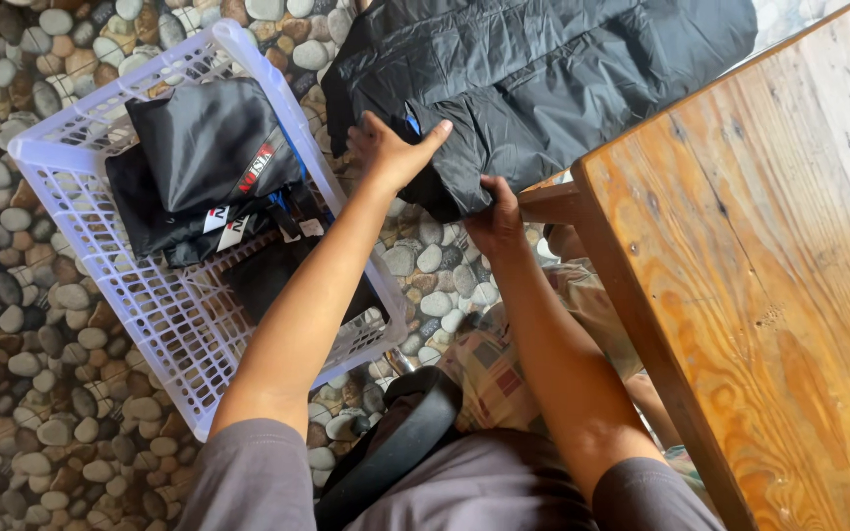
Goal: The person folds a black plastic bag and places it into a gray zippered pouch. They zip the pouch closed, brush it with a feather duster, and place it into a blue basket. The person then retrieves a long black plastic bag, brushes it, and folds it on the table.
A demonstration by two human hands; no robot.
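So here's me bent over a black jacket (543, 79), with both hands on its near edge. My left hand (394, 147) lies on top of the fabric, palm down, fingers stretched out flat and pointing toward the right, thumb sticking up, so it's open and pressing rather than clutching. My right hand (494, 218) sits just beside it, a bit lower, and it's closed on the bunched corner of the jacket, with the fabric pinched between thumb and fingers. The jacket spreads away from my hands toward the top of the view, partly over the pebble floor (12, 374) and partly running under the edge of the wooden surface (779, 295) on my right. It's a thin, slightly shiny material, dark grey to black, full of creases and fold lines, with a tiny bit of blue showing right by my left thumb. The corner I'm gripping is crumpled into a thick wad. To my left, just beside my left forearm, there's a white plastic laundry basket (150, 315) with a lattice wall sitting on the pebbles, and inside it a few folded black garments (204, 157) stacked at a slant, with small white tags and a red printed strip on them. I can't tell how many pieces are in that stack. My knees in checked shorts (504, 364) show under my arms.
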